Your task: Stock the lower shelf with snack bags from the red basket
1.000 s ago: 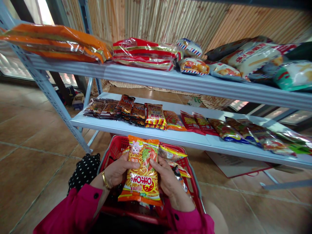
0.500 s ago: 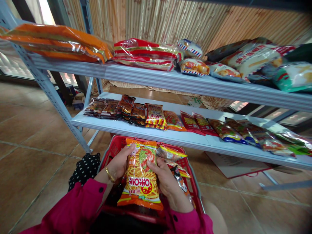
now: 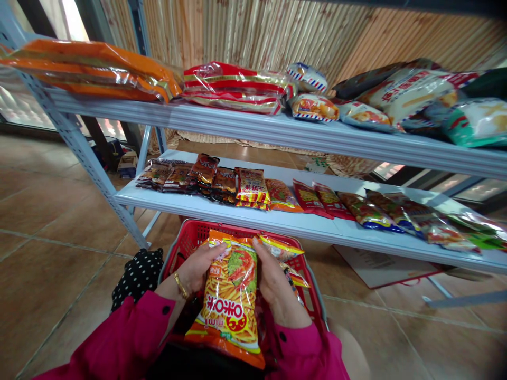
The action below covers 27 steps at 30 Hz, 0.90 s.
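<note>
Above the perforated plastic basket (image 3: 193,230), left hand (image 3: 199,268) and right hand (image 3: 272,279) hold a glossy, puffy bag (image 3: 233,295) (orange-edged) between their fingers

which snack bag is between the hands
The yellow plastic "mimi" bag with orange ends; other snack bags lie on bluish metal shelves or in the red plastic basket.

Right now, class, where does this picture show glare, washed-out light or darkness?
Head view: glare streaks the orange packages on the upper shelf; head view: the upper-left window looks washed out; head view: the top-right corner is nearly black, yet lettering on the snack bag is legible.
</note>
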### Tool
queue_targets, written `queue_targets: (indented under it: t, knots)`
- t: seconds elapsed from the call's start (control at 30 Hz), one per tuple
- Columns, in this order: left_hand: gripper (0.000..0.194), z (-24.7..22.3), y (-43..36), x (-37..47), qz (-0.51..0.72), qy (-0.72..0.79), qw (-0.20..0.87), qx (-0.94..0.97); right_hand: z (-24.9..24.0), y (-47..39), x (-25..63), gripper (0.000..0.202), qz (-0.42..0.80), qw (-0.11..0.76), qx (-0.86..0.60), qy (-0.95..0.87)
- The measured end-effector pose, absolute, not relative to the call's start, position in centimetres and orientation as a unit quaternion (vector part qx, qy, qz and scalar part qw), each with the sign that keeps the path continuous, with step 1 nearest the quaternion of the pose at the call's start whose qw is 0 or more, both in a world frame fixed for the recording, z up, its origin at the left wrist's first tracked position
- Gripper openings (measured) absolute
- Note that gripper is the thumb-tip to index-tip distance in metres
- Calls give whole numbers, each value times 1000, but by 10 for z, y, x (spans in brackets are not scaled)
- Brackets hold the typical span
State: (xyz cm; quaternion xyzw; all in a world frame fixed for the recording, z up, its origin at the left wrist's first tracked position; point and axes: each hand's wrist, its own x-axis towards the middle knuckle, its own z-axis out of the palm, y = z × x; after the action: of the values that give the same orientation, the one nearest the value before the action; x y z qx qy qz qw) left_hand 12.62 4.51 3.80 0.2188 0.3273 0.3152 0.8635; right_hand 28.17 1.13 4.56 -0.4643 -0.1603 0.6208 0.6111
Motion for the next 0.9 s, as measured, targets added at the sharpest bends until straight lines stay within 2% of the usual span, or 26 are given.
queue_targets:
  t: [0.17, 0.4, 0.67, 0.9]
  knots:
    - [25, 36, 45, 128, 327, 327, 860, 214, 40, 18, 279, 22, 618, 606, -495, -73]
    - [42, 41, 49, 132, 324, 311, 879, 162, 31, 24, 282, 16, 582, 601, -547, -24]
    - [29, 35, 52, 135, 384, 359, 834, 168, 21, 26, 287, 18, 603, 592, -534, -35]
    - [32, 41, 54, 135, 395, 372, 831, 126, 10, 28, 295, 21, 591, 615, -513, -100]
